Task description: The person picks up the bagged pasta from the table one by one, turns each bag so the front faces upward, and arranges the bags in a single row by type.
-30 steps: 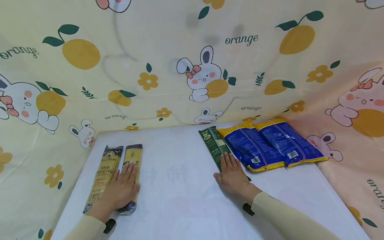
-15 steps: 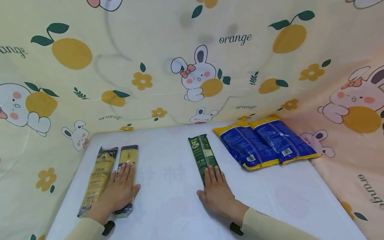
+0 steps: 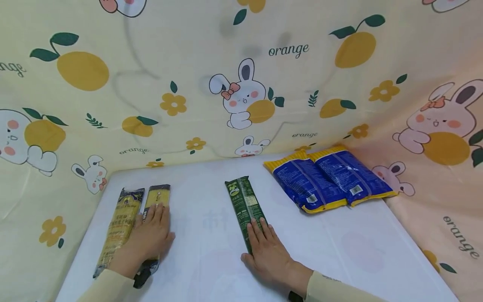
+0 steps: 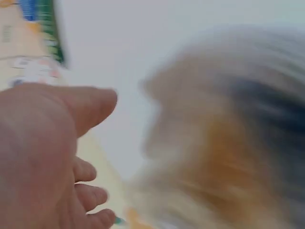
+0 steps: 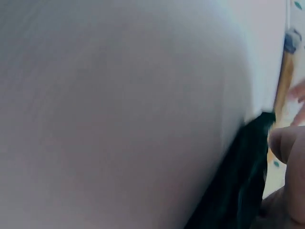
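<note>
My left hand (image 3: 145, 241) lies with straight fingers over the right one of two long yellow packs, seemingly pasta. That pack's top (image 3: 159, 195) shows above the fingers; the other yellow pack (image 3: 118, 226) is beside it on the left. In the head view my right hand (image 3: 269, 256) rests flat, fingers extended, on the lower part of a long green packet (image 3: 243, 205), hiding its near end. The right wrist view shows the green packet (image 5: 238, 176) beside the thumb (image 5: 283, 143). In the left wrist view the hand (image 4: 38, 152) is near and the pack is blurred.
Two blue bags with yellow edges (image 3: 307, 184) lie side by side at the back right of the white table (image 3: 211, 272). A curtain (image 3: 196, 50) printed with rabbits and oranges hangs behind and along the sides.
The green packet has slid left and toward the person under the right hand, away from the blue bags. The left hand stays on the yellow pack. The head view has shifted slightly.
</note>
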The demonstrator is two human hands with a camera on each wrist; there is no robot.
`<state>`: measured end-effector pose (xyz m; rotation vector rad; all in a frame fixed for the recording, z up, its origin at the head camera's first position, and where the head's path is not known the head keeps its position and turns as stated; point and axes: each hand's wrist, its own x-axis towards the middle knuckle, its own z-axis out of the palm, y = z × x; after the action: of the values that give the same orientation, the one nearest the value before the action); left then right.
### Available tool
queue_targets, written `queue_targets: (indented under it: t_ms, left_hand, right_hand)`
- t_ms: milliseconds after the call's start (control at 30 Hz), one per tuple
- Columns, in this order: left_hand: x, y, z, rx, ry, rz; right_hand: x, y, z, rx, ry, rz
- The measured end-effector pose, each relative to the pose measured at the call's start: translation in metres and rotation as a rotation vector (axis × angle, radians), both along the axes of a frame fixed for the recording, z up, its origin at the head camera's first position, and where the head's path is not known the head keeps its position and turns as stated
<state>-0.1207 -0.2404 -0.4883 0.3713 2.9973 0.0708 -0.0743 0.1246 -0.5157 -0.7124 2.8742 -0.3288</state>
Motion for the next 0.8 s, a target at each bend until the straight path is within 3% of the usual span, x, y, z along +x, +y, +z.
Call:
queue_targets:
  t_ms: [100,167,300,400,567,800]
  left_hand:
    - [-0.019,0.031,0.017,0.001,0.058,-0.016]
    - [-0.034,0.052,0.024,0.01,0.107,-0.038]
    - [-0.062,0.094,0.028,0.033,0.184,-0.08]
    - [-0.081,0.122,0.025,0.06,0.209,-0.098]
    - [-0.11,0.16,0.011,0.105,0.208,-0.107]
    - [-0.138,0.196,-0.009,0.101,0.146,-0.086]
  right_hand:
    - [-0.003,0.012,0.003,0.028,0.099,0.03]
    - [-0.003,0.021,0.003,0.06,0.222,0.058]
    - [-0.002,0.038,0.002,0.071,0.432,0.098]
    - [-0.001,0.047,0.002,0.059,0.512,0.087]
    - [0.002,0.053,0.003,0.122,0.567,0.019]
    - [0.003,0.051,-0.007,0.17,0.609,-0.017]
